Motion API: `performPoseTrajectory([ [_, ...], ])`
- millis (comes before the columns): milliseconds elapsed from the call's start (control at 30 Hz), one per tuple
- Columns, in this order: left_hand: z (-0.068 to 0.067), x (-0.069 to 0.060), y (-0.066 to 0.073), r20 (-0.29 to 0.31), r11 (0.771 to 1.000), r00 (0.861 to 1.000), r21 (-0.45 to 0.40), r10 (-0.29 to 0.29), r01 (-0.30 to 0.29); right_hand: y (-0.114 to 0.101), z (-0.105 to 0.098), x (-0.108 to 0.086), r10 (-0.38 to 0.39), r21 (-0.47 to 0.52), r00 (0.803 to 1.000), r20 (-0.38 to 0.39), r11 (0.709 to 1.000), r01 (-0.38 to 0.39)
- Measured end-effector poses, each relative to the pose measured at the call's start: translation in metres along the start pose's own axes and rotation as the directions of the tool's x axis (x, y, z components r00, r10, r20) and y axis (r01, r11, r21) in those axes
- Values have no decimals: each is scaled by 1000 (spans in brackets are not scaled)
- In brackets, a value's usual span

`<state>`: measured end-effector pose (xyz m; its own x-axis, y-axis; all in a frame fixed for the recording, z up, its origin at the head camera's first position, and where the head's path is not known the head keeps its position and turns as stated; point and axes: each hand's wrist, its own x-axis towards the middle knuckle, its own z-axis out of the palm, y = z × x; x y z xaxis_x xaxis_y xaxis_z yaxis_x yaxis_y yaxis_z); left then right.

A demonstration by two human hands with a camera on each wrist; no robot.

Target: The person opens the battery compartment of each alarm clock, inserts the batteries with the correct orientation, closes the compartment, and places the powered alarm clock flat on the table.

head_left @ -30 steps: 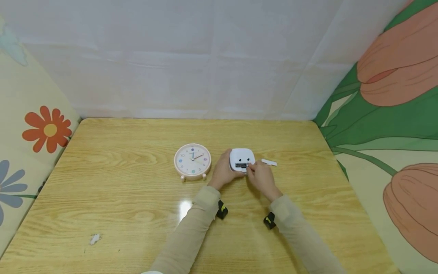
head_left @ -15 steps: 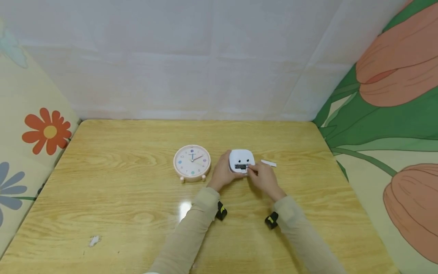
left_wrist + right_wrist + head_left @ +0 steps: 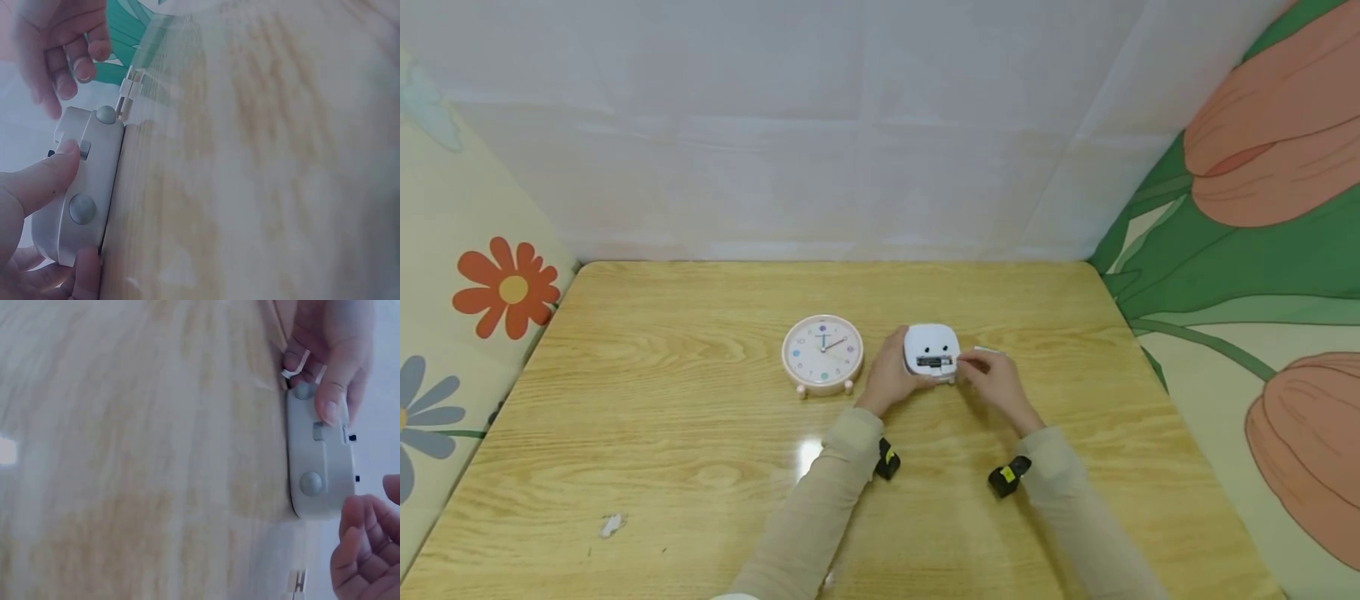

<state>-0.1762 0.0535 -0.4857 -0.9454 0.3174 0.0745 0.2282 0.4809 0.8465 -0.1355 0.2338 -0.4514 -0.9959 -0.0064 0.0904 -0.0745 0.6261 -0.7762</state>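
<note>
A small white alarm clock [image 3: 930, 340] lies with its back up on the wooden table. Its battery compartment is uncovered, and a dark battery [image 3: 934, 362] with a silvery end lies inside. My left hand [image 3: 889, 375] grips the clock from its left side, the thumb [image 3: 53, 172] pressed on the edge between two round feet. Just off the clock's right end is my right hand [image 3: 997, 385], fingers loosely bent and nothing seen in them. The white battery cover [image 3: 990, 350] lies right of the clock, partly hidden by that hand in the head view.
A round pink alarm clock [image 3: 823, 354] lies face up left of my left hand. A small whitish mark [image 3: 612, 525] shows on the table [image 3: 700, 450] at front left. A white cloth [image 3: 775, 167] hangs behind the table.
My right hand has drawn away to the right from the battery compartment, uncovering the battery's silvery end. My left hand keeps its hold on the white alarm clock.
</note>
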Motion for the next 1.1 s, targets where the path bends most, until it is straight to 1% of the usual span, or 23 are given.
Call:
performPoseTrajectory([
  [67,0,0,0,0,1000,1000,1,-4,4,0,-3,1,73,33,997,-13,997,-72],
  [133,-1,0,1,2,1000,1000,2,-10,10,1,-6,1,138,71,990,-24,988,-136],
  [233,-1,0,1,6,1000,1000,9,-20,20,3,-10,1,198,109,979,-35,975,-194],
  [367,-1,0,2,10,999,999,13,-31,31,5,-15,1,220,132,974,-49,968,-212],
  [500,-1,0,3,12,999,999,10,-39,39,5,-17,0,236,124,971,-47,966,-229],
  [633,-1,0,3,15,999,999,14,-50,50,7,-20,1,274,134,961,-45,955,-266],
  [700,-2,0,3,16,998,999,19,-52,52,8,-23,1,293,155,955,-49,946,-283],
  [933,-1,-1,3,20,998,998,13,-59,59,12,-36,4,383,271,922,-64,895,-353],
  [1033,-1,-1,2,17,998,998,11,-58,58,14,-40,6,414,292,907,-72,879,-378],
  [1100,-1,-1,3,15,998,998,9,-56,56,15,-43,8,433,285,899,-71,872,-398],
])
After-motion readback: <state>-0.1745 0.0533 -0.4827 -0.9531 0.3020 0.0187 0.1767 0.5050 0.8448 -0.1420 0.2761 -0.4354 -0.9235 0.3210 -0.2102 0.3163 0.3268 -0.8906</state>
